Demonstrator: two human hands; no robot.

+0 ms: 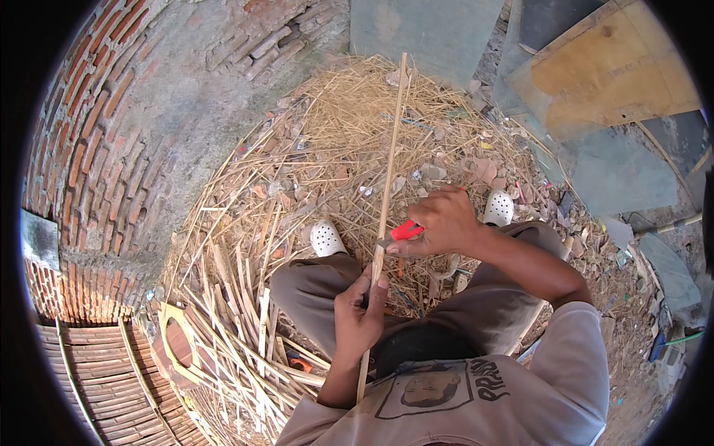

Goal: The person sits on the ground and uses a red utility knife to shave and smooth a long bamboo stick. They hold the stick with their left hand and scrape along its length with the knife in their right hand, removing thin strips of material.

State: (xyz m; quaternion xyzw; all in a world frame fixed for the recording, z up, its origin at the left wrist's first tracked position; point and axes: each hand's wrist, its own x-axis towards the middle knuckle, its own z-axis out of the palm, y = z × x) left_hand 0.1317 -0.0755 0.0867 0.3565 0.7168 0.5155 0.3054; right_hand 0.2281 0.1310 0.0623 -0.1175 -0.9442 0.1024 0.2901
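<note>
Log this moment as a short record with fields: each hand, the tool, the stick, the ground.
left hand: gripping the long thin pale bamboo strip low down
right hand: holding the red-handled knife against the strip
strip: runs from the lap up over the straw
ground: heap of dry straw-coloured shavings and split bamboo slats
feet: white perforated clogs
left side: curved red brick wall

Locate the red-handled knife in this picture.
In the head view, right of centre, the red-handled knife sits in the right hand, its blade against the long bamboo strip above the left hand.
</note>
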